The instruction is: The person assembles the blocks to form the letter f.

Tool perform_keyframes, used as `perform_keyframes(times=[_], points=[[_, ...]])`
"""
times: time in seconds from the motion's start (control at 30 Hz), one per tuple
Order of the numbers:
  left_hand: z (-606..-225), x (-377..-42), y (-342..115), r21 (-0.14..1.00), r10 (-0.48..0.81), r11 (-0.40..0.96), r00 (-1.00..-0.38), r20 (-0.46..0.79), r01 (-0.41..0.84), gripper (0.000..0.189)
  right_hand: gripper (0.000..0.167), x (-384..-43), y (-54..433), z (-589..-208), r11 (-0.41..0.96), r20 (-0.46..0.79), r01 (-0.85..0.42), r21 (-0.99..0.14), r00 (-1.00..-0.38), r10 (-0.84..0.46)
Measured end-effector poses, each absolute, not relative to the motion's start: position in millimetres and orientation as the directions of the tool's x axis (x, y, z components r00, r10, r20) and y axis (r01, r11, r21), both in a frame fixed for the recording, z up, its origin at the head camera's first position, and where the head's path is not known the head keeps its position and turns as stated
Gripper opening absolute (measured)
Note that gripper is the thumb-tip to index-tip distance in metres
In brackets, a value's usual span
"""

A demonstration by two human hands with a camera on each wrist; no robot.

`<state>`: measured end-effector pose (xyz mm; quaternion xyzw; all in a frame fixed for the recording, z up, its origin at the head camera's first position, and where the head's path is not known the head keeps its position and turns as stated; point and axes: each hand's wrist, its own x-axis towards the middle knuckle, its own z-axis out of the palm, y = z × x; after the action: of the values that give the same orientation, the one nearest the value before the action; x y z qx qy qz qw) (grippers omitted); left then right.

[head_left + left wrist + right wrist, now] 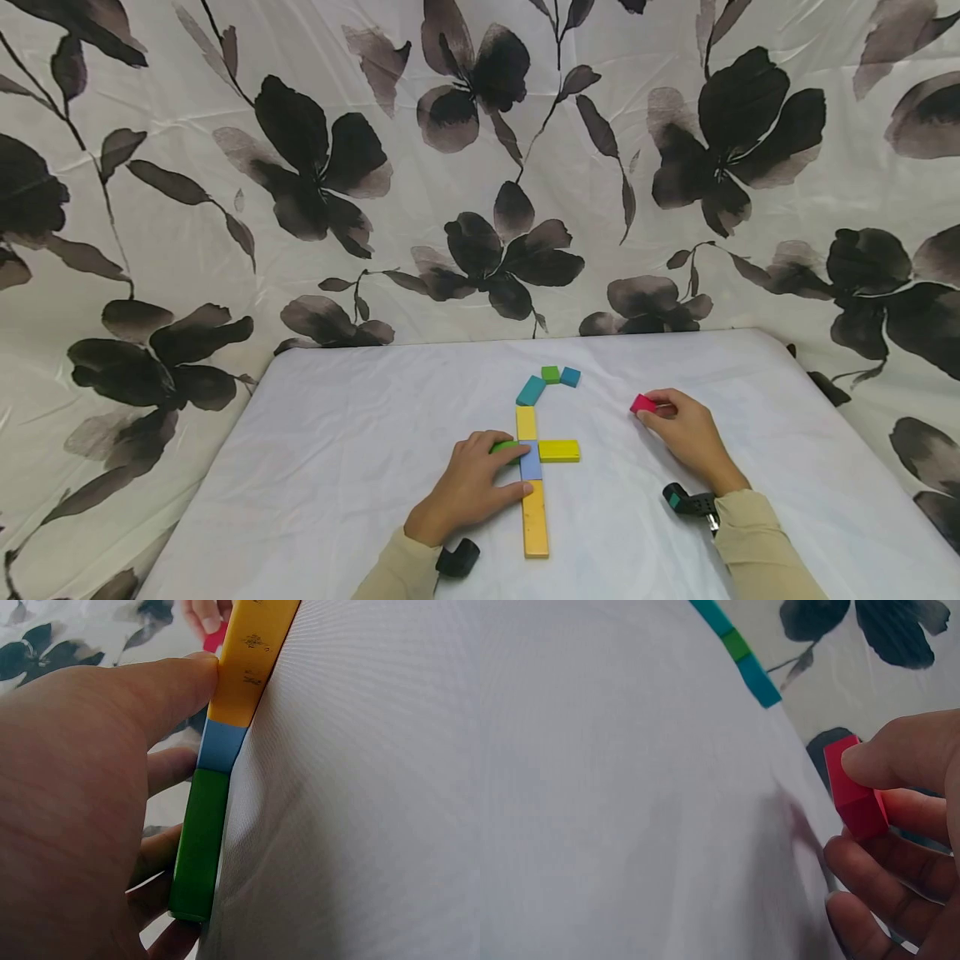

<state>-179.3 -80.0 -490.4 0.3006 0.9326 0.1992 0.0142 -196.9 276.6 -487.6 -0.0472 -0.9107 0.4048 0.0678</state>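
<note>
My right hand (pixel 688 435) pinches a small red block (pixel 853 791) between thumb and fingers, just above the cloth at the right. My left hand (pixel 472 483) rests on a flat cross-shaped layout of blocks. Its thumb touches the long orange block (pixel 536 525) near the joint with the light blue block (pixel 530 461). The index fingertip lies on the light blue block, and other fingers reach over the green block (pixel 200 844), partly hiding it. A yellow block (pixel 559 451) extends right from the light blue one, and a paler yellow block (pixel 527 422) stands above it.
Beyond the pale yellow block, a teal block (pixel 531 391), a small green block (pixel 551 375) and a small blue block (pixel 570 377) curve to the right. White cloth (pixel 337 433) covers the table. A floral curtain (pixel 480 183) hangs behind its far edge.
</note>
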Motion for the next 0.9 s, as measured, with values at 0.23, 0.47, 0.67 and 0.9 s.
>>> perform_keyframes(times=[0.23,0.47,0.67,0.9], points=[[-490,-179,-78,0.38,0.56,0.748,-0.825,0.078,0.544,0.058,0.043,-206,266,-486,0.656,0.06,0.048,-0.753,-0.988,0.14],[-489,-180,-78,0.382,0.561,0.746,-0.824,0.081,0.545,0.059,0.042,-214,259,-483,0.65,0.043,0.058,-0.758,-0.989,0.139],[-489,-180,-79,0.381,0.554,0.751,-0.829,0.079,0.539,0.058,0.043,-222,255,-484,0.647,0.044,0.053,-0.761,-0.99,0.133],[-491,-180,-80,0.385,0.555,0.749,-0.828,0.082,0.54,0.058,0.043,-230,252,-486,0.64,0.049,0.047,-0.767,-0.99,0.131]])
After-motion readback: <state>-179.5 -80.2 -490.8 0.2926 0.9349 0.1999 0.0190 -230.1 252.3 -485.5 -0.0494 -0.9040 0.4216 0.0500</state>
